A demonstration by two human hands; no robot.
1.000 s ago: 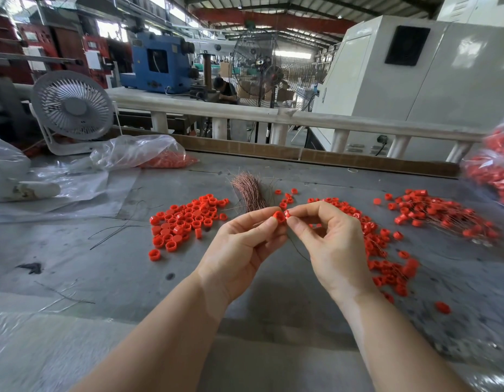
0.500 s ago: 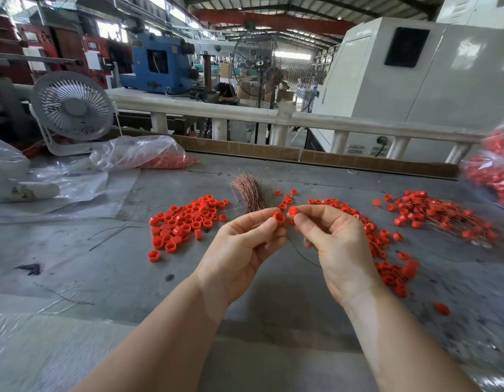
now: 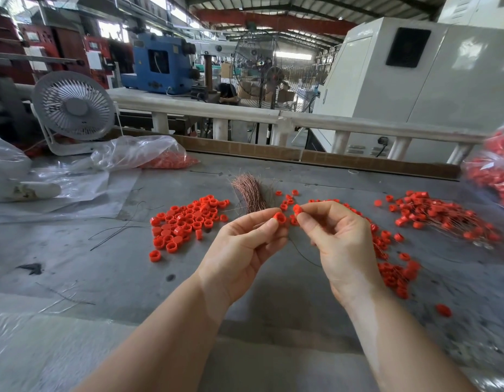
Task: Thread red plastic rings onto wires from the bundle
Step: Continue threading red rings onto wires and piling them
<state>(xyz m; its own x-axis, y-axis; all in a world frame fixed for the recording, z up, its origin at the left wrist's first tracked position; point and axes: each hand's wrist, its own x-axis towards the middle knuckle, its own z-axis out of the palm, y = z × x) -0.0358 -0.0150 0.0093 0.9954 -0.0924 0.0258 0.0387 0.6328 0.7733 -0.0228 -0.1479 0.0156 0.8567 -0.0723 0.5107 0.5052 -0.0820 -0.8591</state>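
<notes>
Between left fingers [image 3: 269, 226], red ring [image 3: 279, 218]

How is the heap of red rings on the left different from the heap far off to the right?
The left heap is loose rings lying packed together, with no wires through them. The right heap is spread wider, its rings strung on thin wires that fan out. Both are the same red plastic rings on the grey table.

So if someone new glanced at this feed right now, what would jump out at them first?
Probably the two hands mid-frame, the left hand and right hand each pinching a red ring at the fingertips. Next, the loose red rings heaped on the grey table to the left, and the coppery wire bundle just beyond the hands.
</notes>
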